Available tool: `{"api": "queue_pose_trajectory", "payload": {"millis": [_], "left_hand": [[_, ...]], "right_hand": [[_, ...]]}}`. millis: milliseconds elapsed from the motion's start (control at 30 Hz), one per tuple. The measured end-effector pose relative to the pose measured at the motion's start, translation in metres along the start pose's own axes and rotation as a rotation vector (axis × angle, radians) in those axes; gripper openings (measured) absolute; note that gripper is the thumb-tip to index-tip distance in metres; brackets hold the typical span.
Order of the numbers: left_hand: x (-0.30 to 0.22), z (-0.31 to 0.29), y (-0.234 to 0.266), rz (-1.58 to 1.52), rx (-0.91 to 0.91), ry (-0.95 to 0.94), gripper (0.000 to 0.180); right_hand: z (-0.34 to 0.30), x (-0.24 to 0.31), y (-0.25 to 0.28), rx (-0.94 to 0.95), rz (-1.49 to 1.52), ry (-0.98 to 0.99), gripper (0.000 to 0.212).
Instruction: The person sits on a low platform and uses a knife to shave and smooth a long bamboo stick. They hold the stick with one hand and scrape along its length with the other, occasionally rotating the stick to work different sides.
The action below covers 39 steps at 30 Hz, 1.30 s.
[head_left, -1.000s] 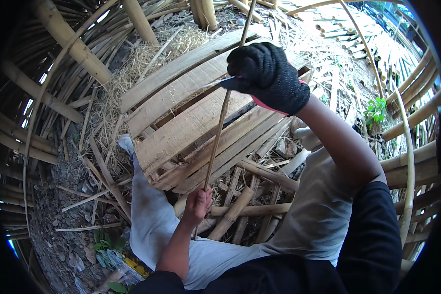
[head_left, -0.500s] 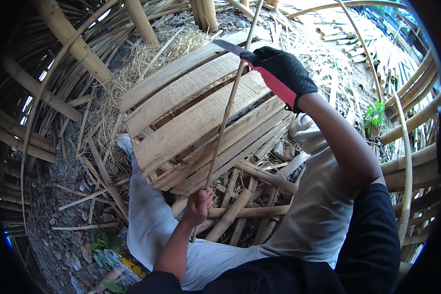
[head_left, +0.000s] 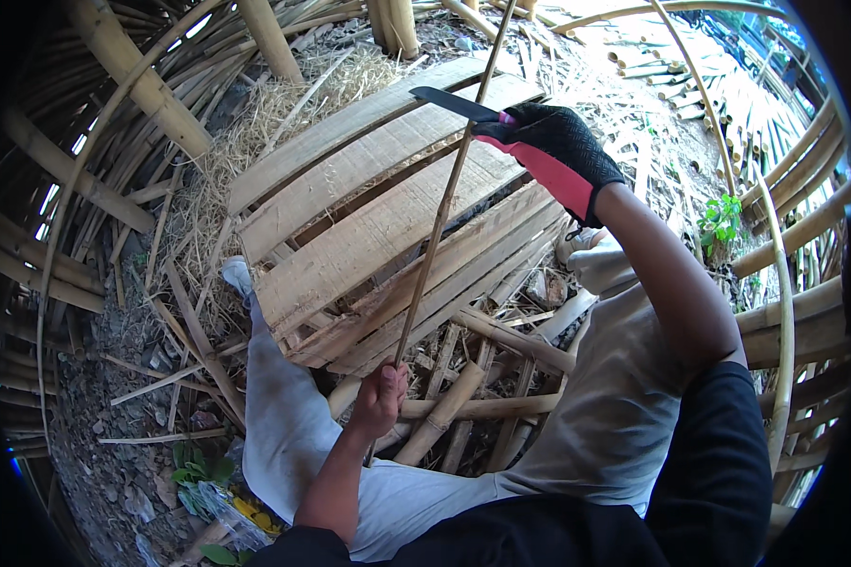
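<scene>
My bare left hand point(head_left: 379, 402) is wrapped round a long thin bamboo strip point(head_left: 432, 248) near its lower end. The strip slants up and away to the right, past the top of the picture. My right hand point(head_left: 560, 156), in a black and red glove, is closed on a knife; its handle is mostly hidden in the fist. The dark knife blade point(head_left: 452, 103) points left and crosses the strip well above my left hand. Whether the edge touches the strip I cannot tell. Below both lies a slatted wooden platform point(head_left: 350, 260) between my legs.
Bamboo poles point(head_left: 482, 408) lie crossed under the platform's near side. Dry straw shavings point(head_left: 336, 93) heap beyond its far left. Upright bamboo poles point(head_left: 272, 42) stand behind. Cut bamboo pieces point(head_left: 667, 80) are piled at far right, near a small green plant point(head_left: 720, 222). Crumpled plastic point(head_left: 222, 506) lies at lower left.
My right hand has shifted slightly down and right along with the knife, and the blade has turned, looking darker now. My left hand has stayed in place on the strip.
</scene>
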<state>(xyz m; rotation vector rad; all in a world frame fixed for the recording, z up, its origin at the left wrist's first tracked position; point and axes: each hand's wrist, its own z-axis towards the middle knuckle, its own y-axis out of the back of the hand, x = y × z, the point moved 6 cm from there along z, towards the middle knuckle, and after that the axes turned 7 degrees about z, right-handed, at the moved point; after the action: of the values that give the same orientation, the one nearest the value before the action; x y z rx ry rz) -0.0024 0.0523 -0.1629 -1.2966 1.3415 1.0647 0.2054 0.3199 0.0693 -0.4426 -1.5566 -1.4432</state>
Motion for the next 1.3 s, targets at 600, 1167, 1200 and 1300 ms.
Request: {"api": "queue_pose_trajectory", "payload": {"millis": [600,1167,1200,1300], "left_hand": [[0.009,0.001,-0.006,-0.158,0.088,0.077,0.051],[0.012,0.000,0.003,-0.034,0.022,0.046,0.051],[0.015,-0.002,0.003,-0.022,0.012,0.053,0.051],[0.016,0.004,-0.002,-0.026,0.009,0.050,0.051]], "right_hand": [[-0.014,0.016,-0.048,0.087,-0.410,0.118,0.032],[-0.018,0.019,-0.056,0.071,-0.376,0.127,0.034],[-0.014,0.032,-0.041,0.059,-0.351,0.045,0.034],[-0.022,0.032,-0.036,0.072,-0.225,-0.070,0.038]]}}
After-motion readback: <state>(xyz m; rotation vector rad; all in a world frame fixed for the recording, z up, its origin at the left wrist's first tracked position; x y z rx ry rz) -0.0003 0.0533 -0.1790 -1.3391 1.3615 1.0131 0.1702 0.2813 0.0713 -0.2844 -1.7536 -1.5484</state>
